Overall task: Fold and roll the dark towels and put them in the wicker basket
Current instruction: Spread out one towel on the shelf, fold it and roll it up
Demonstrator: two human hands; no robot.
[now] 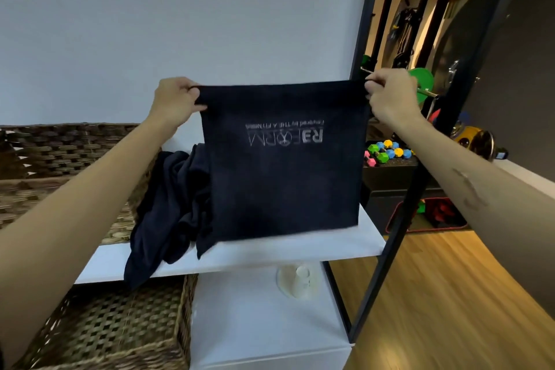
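A dark navy cloth towel with a pale printed logo (282,159) is held up taut by its two top corners: one corner is pinched in the grip of the left hand (175,99), the other in the grip of the right hand (390,93), fingers curled closed on the hem. Below the grips the towel hangs flat, its lower edge near the white shelf (270,252). Below and left of the left grip a crumpled heap of dark towels (171,204) lies beside the woven wicker basket (60,165). The fold is judged best made if both corners are kept level and the cloth taut, so the edges meet squarely.
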